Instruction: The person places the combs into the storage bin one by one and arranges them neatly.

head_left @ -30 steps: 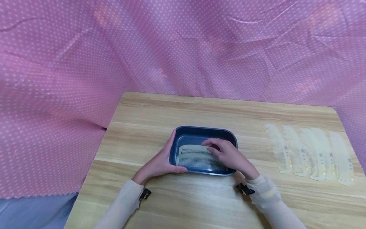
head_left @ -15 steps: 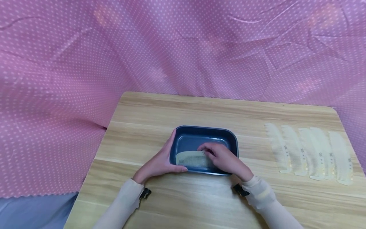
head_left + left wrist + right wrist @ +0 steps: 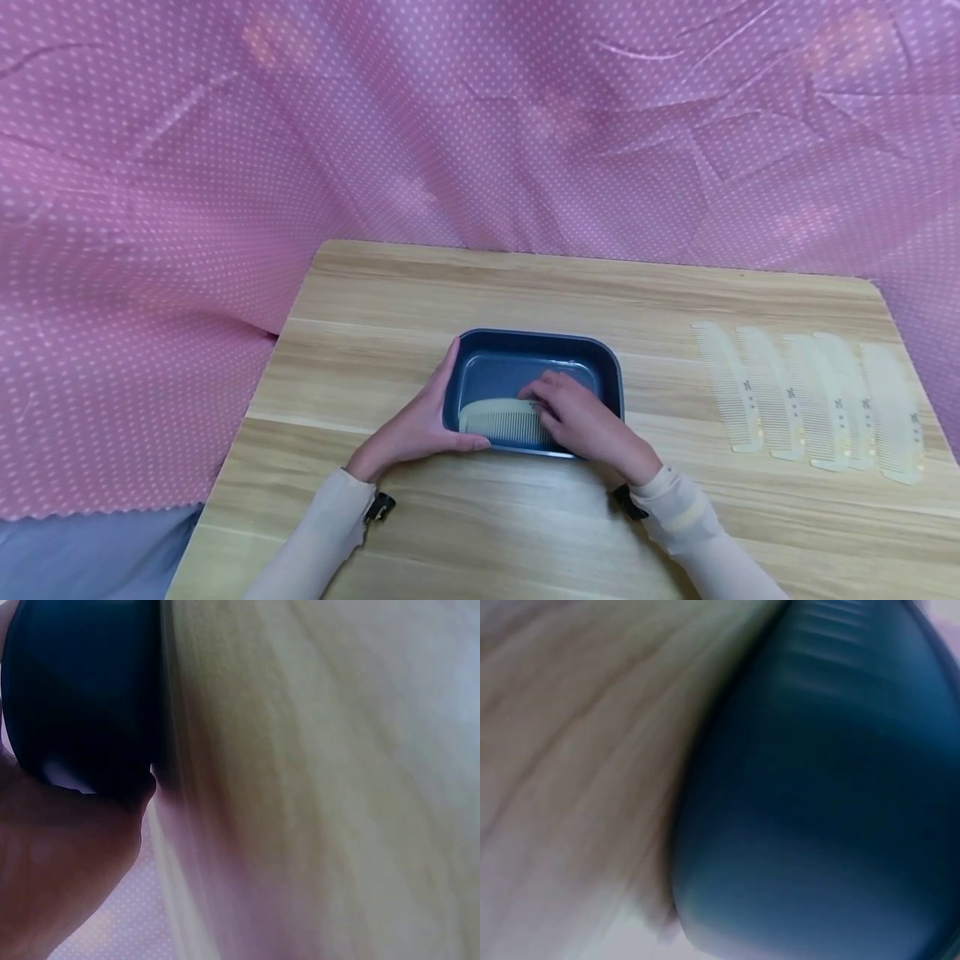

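Steady the tray [image 3: 495,372] with the left hand [image 3: 420,427], which grips its left end, and seat the comb [image 3: 498,419], pinched in the right hand [image 3: 585,418], flat before release.

Pink dotted cloth [image 3: 480,125], pale wooden table [image 3: 375,292]

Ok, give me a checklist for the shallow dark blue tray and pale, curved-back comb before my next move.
1. Dark blue rectangular tray on the wood-grain table: ok.
2. Left hand holding the tray's left end: ok.
3. Pale curved-back comb inside the tray: ok.
4. Right hand gripping the comb: cannot tell; contact partly hidden.
5. Only one comb inside: cannot tell; another could lie hidden.
6. Five pale combs on the right all apart: not ok; two overlap.
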A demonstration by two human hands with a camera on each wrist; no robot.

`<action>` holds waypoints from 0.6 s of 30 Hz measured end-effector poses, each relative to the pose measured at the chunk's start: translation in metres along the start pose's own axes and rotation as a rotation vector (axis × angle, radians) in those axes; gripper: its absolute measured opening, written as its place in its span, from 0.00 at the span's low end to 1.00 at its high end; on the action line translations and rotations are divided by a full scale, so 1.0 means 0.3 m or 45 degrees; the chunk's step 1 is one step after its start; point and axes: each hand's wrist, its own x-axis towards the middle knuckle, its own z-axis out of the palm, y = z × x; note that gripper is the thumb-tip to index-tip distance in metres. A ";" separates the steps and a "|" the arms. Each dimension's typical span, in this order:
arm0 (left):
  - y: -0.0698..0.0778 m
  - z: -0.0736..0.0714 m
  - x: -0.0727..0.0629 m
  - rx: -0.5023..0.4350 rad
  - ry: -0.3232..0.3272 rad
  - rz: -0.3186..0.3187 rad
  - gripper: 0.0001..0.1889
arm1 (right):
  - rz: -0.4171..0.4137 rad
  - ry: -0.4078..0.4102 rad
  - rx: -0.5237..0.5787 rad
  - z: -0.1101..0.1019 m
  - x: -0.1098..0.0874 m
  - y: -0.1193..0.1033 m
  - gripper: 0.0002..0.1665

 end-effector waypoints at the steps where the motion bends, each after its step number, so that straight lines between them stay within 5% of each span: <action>1: 0.000 0.000 0.000 0.003 0.000 -0.003 0.77 | -0.001 -0.004 -0.007 0.000 0.000 0.000 0.17; 18: 0.000 -0.003 -0.005 0.003 -0.002 0.017 0.76 | 0.004 0.024 0.083 0.001 0.003 0.003 0.15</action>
